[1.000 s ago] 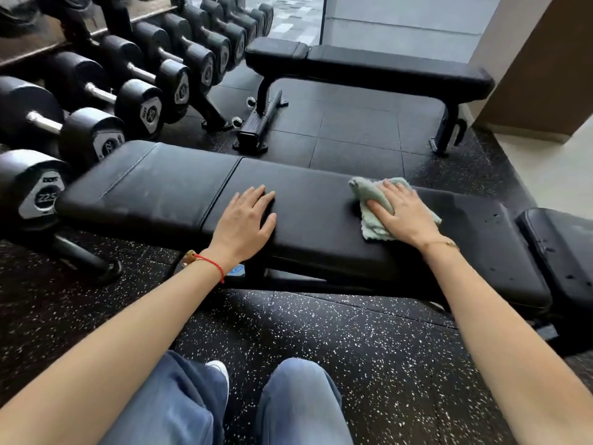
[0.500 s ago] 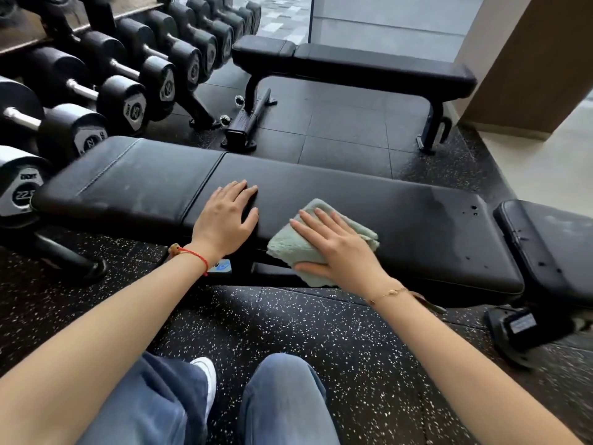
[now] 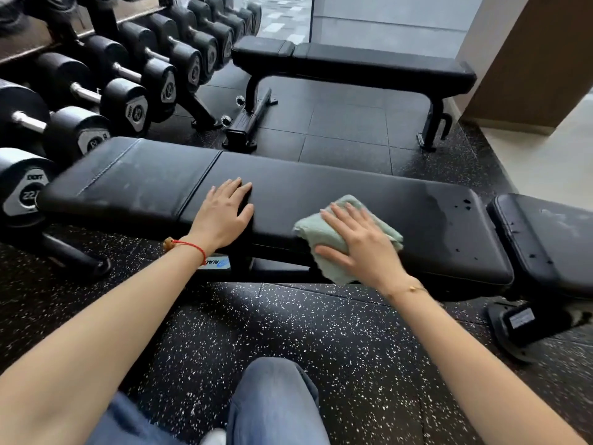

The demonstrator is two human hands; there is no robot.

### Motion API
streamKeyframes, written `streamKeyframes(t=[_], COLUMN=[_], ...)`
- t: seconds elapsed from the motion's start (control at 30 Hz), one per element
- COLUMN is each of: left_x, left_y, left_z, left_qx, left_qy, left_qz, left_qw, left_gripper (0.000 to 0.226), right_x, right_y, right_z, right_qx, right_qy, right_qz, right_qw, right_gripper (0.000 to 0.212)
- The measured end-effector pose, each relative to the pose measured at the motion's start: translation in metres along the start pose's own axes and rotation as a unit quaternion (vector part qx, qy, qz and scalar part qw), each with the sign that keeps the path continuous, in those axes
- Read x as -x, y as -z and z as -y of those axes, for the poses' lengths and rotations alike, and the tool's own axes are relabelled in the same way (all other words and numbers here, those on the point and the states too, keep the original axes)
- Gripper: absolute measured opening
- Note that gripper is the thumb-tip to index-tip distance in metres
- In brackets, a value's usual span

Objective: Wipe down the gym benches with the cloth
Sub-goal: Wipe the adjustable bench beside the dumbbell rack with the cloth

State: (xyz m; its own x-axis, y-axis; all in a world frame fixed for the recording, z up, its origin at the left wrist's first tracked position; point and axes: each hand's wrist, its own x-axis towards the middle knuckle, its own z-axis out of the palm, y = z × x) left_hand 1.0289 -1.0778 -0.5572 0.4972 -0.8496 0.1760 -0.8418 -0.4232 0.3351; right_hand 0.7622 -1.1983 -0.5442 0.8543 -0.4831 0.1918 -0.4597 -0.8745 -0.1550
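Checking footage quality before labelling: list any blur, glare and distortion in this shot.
Head view: wide-angle bending curves the long black padded bench; motion blur smears the blue-jeaned knees; soft daylight sheen on the bench's left pad; pale green cloth and both hands fairly sharp.

**Black Gym, One Pale Green Cloth**

The near bench wears black upholstery, dulled by greyish smears at its left end. The cloth is pale mint green. The far bench is black as well, frame included. The dumbbells have black heads, silver handles and grey end plates. The floor is black with white speckles. A red cord circles one wrist, a thin gold chain the other. The jeans are faded blue.
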Motion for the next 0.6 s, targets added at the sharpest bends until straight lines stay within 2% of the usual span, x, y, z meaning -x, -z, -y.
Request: streamKeyframes(t=[0.1,0.2,0.27,0.33,0.43,0.5,0.6], left_x=[0.005,0.009,0.006,0.001,-0.006,-0.010,-0.015], left_y=[-0.006,-0.018,-0.024,-0.032,-0.040,-0.045,-0.053], left_z=[-0.021,-0.046,-0.065,-0.083,-0.103,-0.112,-0.121], left_qx=[-0.009,-0.009,0.007,0.010,0.004,-0.002,0.003], left_qy=[-0.004,-0.046,-0.054,-0.069,-0.094,-0.100,-0.117], left_qz=[-0.025,-0.039,-0.029,-0.021,-0.008,0.000,0.006], left_qw=[1.000,0.998,0.998,0.997,0.996,0.995,0.993], left_gripper=[0.052,0.052,0.054,0.056,0.058,0.058,0.058], right_x=[-0.018,0.007,0.031,0.038,0.000,-0.030,-0.026], right_y=[-0.008,-0.003,0.005,0.017,0.024,0.014,0.004], right_z=[0.030,0.013,-0.022,-0.065,-0.088,-0.071,-0.043], right_qx=[0.000,-0.033,-0.049,-0.045,-0.006,-0.003,-0.034], right_qy=[-0.005,-0.004,-0.067,-0.175,-0.280,-0.274,-0.185], right_qz=[0.006,-0.018,-0.050,-0.068,-0.047,-0.025,-0.023], right_qw=[1.000,0.999,0.995,0.981,0.959,0.961,0.982], right_gripper=[0.068,0.062,0.059,0.055,0.054,0.055,0.054])
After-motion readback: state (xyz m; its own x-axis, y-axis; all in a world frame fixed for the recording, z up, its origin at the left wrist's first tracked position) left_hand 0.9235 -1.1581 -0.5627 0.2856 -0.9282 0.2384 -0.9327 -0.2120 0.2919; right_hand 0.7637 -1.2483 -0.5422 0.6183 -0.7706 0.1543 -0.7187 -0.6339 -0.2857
